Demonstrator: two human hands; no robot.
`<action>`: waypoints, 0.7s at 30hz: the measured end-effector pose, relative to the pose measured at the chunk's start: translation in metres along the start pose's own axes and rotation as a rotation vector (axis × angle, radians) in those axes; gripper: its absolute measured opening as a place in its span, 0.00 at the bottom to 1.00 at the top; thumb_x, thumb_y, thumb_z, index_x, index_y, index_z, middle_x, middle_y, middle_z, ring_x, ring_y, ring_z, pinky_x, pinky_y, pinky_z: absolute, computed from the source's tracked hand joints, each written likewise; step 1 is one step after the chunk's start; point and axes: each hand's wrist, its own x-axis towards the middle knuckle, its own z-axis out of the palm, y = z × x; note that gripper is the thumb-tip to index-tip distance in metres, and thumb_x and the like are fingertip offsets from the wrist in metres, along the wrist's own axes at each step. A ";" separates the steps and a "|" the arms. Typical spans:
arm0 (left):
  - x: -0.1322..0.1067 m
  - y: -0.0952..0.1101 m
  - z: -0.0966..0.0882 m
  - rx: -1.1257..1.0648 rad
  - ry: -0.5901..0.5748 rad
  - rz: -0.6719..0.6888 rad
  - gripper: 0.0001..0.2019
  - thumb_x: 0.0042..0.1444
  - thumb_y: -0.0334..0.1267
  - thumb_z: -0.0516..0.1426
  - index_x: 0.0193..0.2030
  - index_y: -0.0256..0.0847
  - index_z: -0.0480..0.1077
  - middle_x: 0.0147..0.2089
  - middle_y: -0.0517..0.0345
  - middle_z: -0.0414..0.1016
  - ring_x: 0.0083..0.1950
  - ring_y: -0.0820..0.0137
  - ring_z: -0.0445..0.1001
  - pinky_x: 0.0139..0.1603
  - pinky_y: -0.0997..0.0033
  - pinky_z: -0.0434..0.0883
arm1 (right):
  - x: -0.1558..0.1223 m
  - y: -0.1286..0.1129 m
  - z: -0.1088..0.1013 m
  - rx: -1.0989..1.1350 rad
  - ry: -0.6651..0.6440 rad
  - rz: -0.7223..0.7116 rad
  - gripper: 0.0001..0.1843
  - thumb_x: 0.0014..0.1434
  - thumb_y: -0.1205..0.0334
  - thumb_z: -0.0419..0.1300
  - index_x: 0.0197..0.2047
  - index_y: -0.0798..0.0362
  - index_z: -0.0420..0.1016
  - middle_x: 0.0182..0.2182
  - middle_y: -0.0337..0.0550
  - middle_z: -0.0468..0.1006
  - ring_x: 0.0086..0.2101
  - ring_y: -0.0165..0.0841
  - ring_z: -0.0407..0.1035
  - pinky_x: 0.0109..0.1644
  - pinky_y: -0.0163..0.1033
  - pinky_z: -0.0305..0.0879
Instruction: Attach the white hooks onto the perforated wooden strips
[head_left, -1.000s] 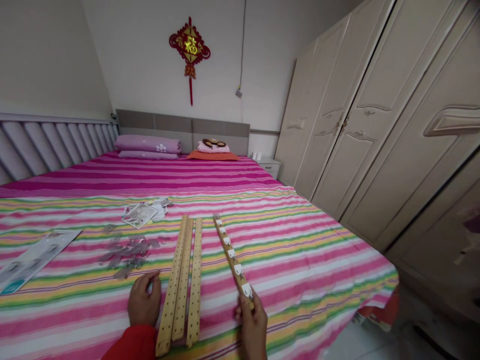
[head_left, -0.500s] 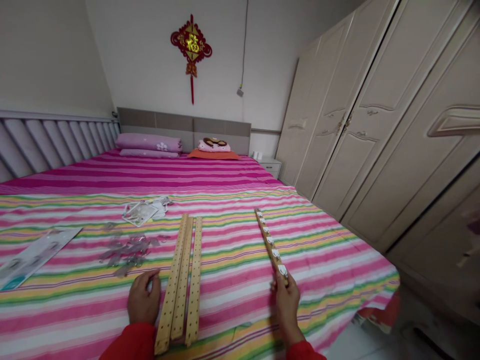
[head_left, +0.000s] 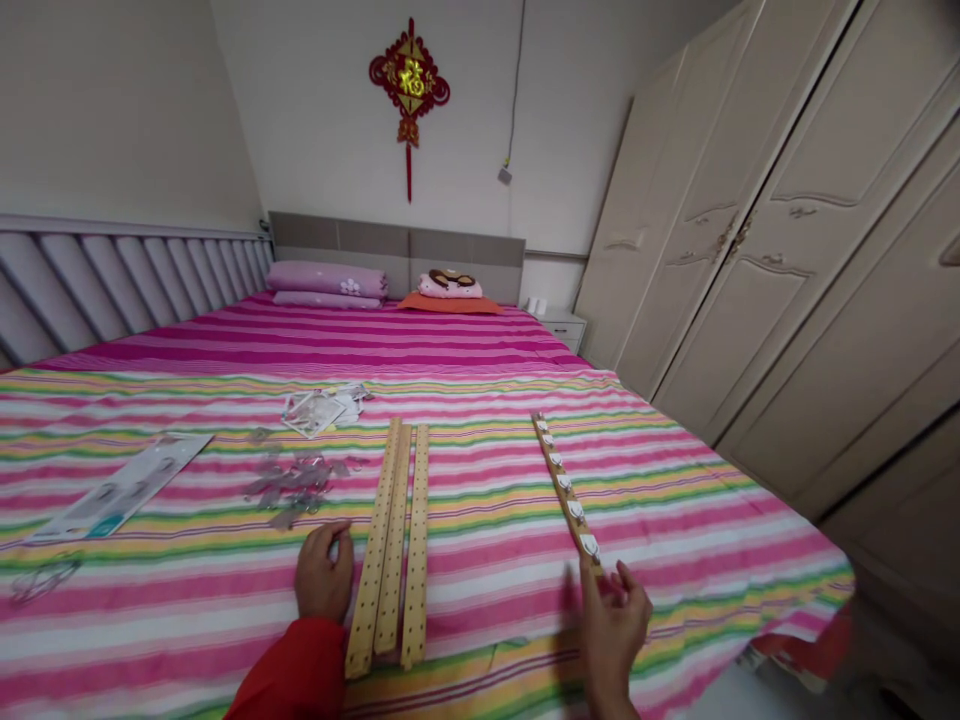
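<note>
The left hand [head_left: 324,572] lies knuckles-up on the striped bed [head_left: 187,600], fingers loosely curled and closed on nothing. Its thumb side is just beside the three bare wooden slats [head_left: 394,545], though I cannot tell whether it touches the nearest one. A red sleeve [head_left: 296,672] covers that forearm. The slats lie side by side, touching along their length. Each is dotted with a row of small holes, and they run straight away from the person between the two hands.

The right hand [head_left: 615,612] is blurred, its fingers spread apart and gripping nothing. It sits just at the near end of a fourth slat, the hook strip [head_left: 562,488]. Contact between fingertips and wood cannot be made out. This strip lies flat on the bed, well apart from the bare slats and on the far side of them from the left hand. It angles slightly toward them at its far end. White hooks [head_left: 589,545] sit along its top face in a row.

Beyond the left hand, and a little outward, is a heap of clear plastic pieces [head_left: 296,482]. Farther on lie some opened packets [head_left: 322,408]. Far out on the left hand's side rests a long printed card [head_left: 124,488]. At the head of the bed are pillows [head_left: 326,280]. A pale wardrobe [head_left: 750,250] stands along the right hand's side, and a red knot ornament [head_left: 409,80] hangs on the wall.
</note>
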 end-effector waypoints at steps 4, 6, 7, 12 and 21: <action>-0.001 0.000 0.000 -0.008 -0.003 0.006 0.10 0.53 0.40 0.50 0.34 0.40 0.70 0.36 0.52 0.74 0.41 0.63 0.71 0.46 0.62 0.69 | -0.065 -0.016 0.005 0.172 -0.601 0.044 0.19 0.50 0.44 0.62 0.29 0.53 0.72 0.21 0.37 0.69 0.24 0.30 0.63 0.27 0.35 0.62; -0.001 0.001 0.000 -0.010 0.000 0.007 0.10 0.53 0.40 0.51 0.34 0.40 0.70 0.36 0.52 0.74 0.41 0.64 0.71 0.45 0.62 0.69 | -0.097 -0.020 0.015 0.191 -0.943 0.168 0.22 0.50 0.41 0.61 0.24 0.54 0.71 0.16 0.34 0.66 0.18 0.27 0.61 0.20 0.32 0.56; -0.001 0.002 0.000 -0.013 0.002 0.006 0.09 0.53 0.40 0.51 0.34 0.40 0.70 0.36 0.53 0.73 0.41 0.64 0.72 0.45 0.63 0.69 | -0.110 -0.022 0.021 0.169 -1.081 0.290 0.26 0.50 0.38 0.58 0.20 0.54 0.69 0.12 0.32 0.62 0.13 0.25 0.56 0.15 0.31 0.50; -0.001 0.003 0.000 -0.027 0.006 0.010 0.08 0.53 0.39 0.51 0.34 0.41 0.70 0.35 0.53 0.73 0.41 0.64 0.72 0.46 0.62 0.69 | -0.141 -0.023 0.048 0.212 -1.263 0.587 0.29 0.48 0.34 0.57 0.20 0.55 0.68 0.14 0.37 0.71 0.08 0.21 0.53 0.10 0.28 0.37; -0.003 0.000 0.001 -0.011 0.004 0.025 0.08 0.54 0.38 0.50 0.34 0.41 0.69 0.35 0.53 0.73 0.41 0.64 0.71 0.46 0.62 0.69 | -0.136 -0.009 0.049 0.270 -1.255 0.528 0.25 0.43 0.38 0.63 0.24 0.53 0.64 0.05 0.27 0.59 0.08 0.21 0.47 0.12 0.27 0.39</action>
